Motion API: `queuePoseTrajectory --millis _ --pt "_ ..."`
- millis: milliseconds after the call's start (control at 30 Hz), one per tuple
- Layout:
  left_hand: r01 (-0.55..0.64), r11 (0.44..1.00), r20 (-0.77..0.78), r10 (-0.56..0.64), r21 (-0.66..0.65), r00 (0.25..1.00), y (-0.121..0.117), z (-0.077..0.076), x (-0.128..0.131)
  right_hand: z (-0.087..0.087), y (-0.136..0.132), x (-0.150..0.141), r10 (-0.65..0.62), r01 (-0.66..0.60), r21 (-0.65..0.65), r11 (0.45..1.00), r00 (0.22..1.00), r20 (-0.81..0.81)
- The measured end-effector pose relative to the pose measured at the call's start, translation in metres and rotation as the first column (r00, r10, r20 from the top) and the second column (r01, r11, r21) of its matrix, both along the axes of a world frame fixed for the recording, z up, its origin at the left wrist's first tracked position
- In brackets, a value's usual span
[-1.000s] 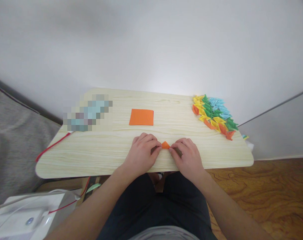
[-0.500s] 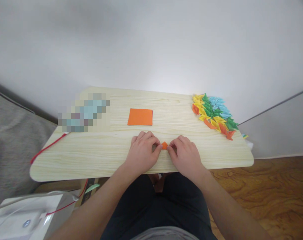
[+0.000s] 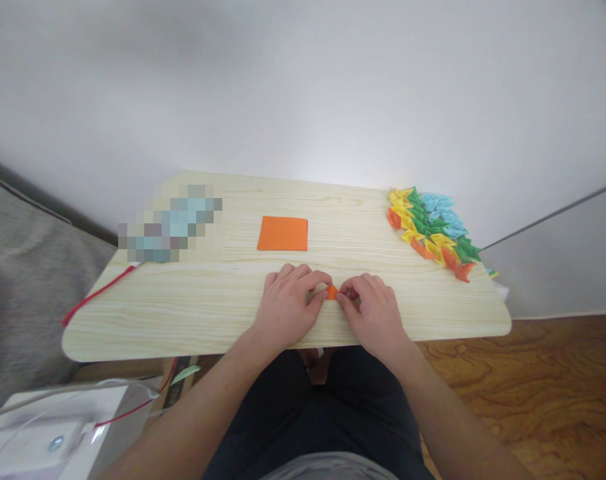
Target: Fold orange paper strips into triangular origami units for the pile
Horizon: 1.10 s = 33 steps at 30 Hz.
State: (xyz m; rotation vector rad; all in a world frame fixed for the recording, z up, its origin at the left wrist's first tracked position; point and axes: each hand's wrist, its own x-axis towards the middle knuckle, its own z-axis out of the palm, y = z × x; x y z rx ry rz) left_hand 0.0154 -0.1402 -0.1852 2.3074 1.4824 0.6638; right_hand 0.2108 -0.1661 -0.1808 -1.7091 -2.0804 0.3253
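Observation:
A small folded orange paper piece (image 3: 331, 291) lies on the light wooden table (image 3: 193, 313) near its front edge. My left hand (image 3: 289, 305) pinches its left side with curled fingers. My right hand (image 3: 373, 312) pinches its right side, fingers bent close together. Most of the piece is hidden between my fingertips. A flat orange paper sheet (image 3: 283, 234) lies farther back, in the middle of the table.
A heap of several folded paper pieces (image 3: 430, 231) in yellow, green, blue and orange sits at the table's back right corner. A blurred object (image 3: 170, 223) lies at the back left. A red cord (image 3: 95, 295) hangs off the left edge. A white device (image 3: 47, 437) stands below left.
My two hands have drawn closer together over the small orange piece, which shows less than before. The view has shifted slightly.

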Motion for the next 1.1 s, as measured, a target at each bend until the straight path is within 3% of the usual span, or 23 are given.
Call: queuePoseTrajectory --millis 333,633,900,1100 --pt "0.021 1.000 -0.012 -0.021 -0.019 1.000 0.001 -0.001 0.000 -0.006 -0.009 0.003 -0.027 0.027 0.001 1.000 0.994 -0.102" --pt "0.116 0.991 -0.071 -0.120 -0.061 0.990 0.011 0.007 -0.009 -0.013 -0.009 0.005 -0.014 0.022 0.057 0.998 0.991 -0.132" --pt "0.129 0.988 -0.086 -0.137 -0.089 0.987 0.008 0.015 0.001 -0.020 -0.007 0.002 -0.042 0.061 0.103 0.993 0.984 -0.174" --pt "0.119 0.987 -0.033 -0.123 -0.104 0.992 0.008 0.022 0.009 -0.015 -0.005 -0.001 -0.027 0.050 0.098 0.994 0.975 -0.221"
